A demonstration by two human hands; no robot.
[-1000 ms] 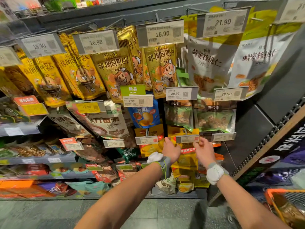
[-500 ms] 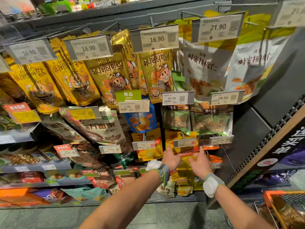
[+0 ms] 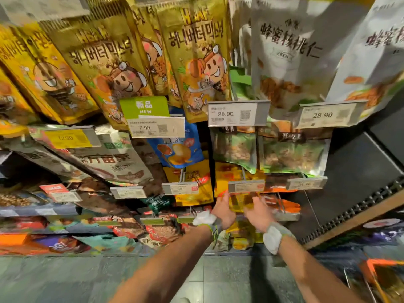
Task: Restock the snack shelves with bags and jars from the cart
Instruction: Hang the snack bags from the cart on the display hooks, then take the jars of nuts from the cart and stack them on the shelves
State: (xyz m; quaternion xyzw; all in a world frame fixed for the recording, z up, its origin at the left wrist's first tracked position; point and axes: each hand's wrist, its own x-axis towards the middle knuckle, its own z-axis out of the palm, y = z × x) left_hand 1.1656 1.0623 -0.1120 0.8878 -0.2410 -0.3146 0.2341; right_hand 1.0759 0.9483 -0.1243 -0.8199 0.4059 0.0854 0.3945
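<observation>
**At the lower peg row: both hands at a yellow snack bag**

Left hand [image 3: 223, 212] is raised, its fingers pointing up against the left edge of the yellow snack bag [image 3: 239, 203]. Right hand [image 3: 260, 215] reaches in at the bag's right side. Motion blur hides the fingertips, so it cannot be told whether either hand pinches the bag or only touches it.

The bag hangs between the two hands, directly below a grey price tag [image 3: 246, 186] on the end of a peg hook [image 3: 243, 173]. Green nut bags [image 3: 235, 149] hang on the row above, and orange bags [image 3: 284, 205] sit just to the right. The cart [image 3: 380, 278] shows at the lower right corner, well apart from both hands.

Assessment: the bag is judged light, made of soft glossy film and probably slippery, with brittle contents. The sound hold is the flat sealed strip at the top, one hand on each side of the hang hole. That keeps the hole square to the hook tip. Squeezing the belly risks crushing the contents. The price tag may foul the bag's top edge.
</observation>
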